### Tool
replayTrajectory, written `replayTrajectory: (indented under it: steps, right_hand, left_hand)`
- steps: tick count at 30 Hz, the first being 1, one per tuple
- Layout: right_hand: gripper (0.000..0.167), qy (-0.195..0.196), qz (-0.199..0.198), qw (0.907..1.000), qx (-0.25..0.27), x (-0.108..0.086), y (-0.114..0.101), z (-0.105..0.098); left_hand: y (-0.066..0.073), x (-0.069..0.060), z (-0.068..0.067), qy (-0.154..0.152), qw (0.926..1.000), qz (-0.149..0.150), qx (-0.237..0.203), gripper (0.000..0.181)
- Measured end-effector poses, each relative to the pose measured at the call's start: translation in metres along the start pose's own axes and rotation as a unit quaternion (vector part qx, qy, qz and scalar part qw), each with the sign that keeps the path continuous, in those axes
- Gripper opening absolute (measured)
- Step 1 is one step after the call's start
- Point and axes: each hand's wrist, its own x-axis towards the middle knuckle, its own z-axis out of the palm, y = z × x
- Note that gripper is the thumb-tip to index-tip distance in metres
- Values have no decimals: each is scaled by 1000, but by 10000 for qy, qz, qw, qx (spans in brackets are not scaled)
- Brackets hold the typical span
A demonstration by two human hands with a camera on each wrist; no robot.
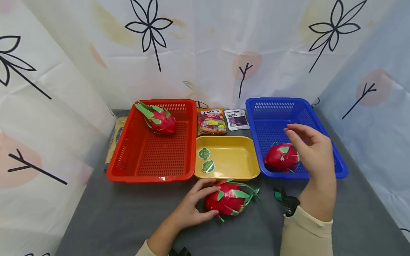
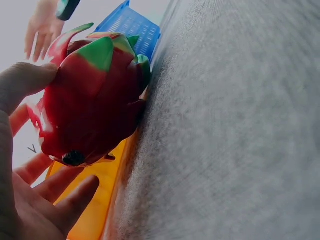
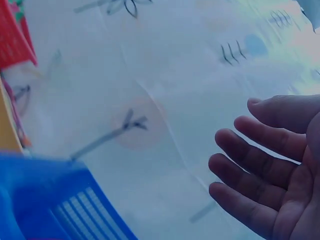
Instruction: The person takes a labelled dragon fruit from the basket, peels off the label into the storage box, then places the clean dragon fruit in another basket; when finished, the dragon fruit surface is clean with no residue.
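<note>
My left hand (image 1: 195,206) grips a red dragon fruit (image 1: 229,198) with green leaf tips, in front of the yellow tray (image 1: 237,156). In the left wrist view, the thumb lies on one side of this fruit (image 2: 95,95) and some fingers reach behind it. Loosely bent and holding nothing, my right hand (image 1: 312,149) hovers over the right side of the blue basket (image 1: 269,122). A second dragon fruit (image 1: 282,157) lies in that basket, partly behind the right hand. Another dragon fruit (image 1: 161,121) lies at the back of the red basket (image 1: 150,156).
Behind the yellow tray lie a colourful Fox's candy packet (image 1: 211,122) and a white packet with a dark label (image 1: 237,119). Two green round stickers (image 1: 208,166) are in the tray. A beige package (image 1: 115,140) is left of the red basket. Patterned cloth (image 1: 208,42) stands behind.
</note>
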Motion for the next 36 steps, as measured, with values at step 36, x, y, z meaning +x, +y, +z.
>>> replayTrajectory:
  steps: [36]
  right_hand:
    - [53,321,2406,9603,-1374,4,135,-73]
  left_hand:
    - [68,53,-24,-69,9772,-334,-2094,29]
